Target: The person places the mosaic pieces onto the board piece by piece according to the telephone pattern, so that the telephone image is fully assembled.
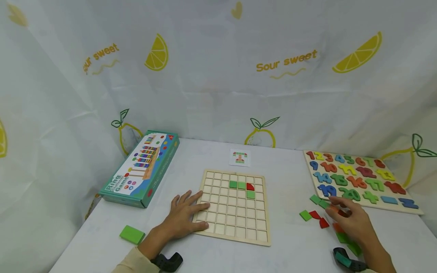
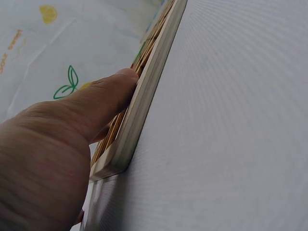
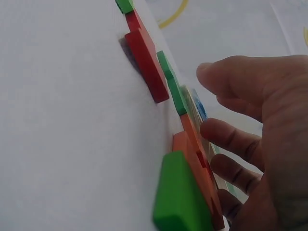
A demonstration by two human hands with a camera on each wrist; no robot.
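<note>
A wooden grid board (image 1: 235, 210) lies flat on the white table. Three green square tiles (image 1: 241, 185) and a red piece with a curved edge (image 1: 250, 187) sit in its upper cells. My left hand (image 1: 184, 217) rests on the board's left side with fingers spread; the left wrist view shows its thumb (image 2: 103, 96) on the rim. Over the loose pieces at the right hovers my right hand (image 1: 353, 222), fingers loosely bent and nothing between them. Beneath and around it lie green tiles (image 3: 180, 192), red pieces (image 3: 147, 65) and orange pieces (image 3: 197, 159).
A picture card (image 1: 239, 157) with a T-shaped pattern lies behind the board. At the left are a teal game box (image 1: 143, 167) and a green block (image 1: 132, 234). A colourful number puzzle (image 1: 355, 178) stands at the right, just beyond the loose pieces.
</note>
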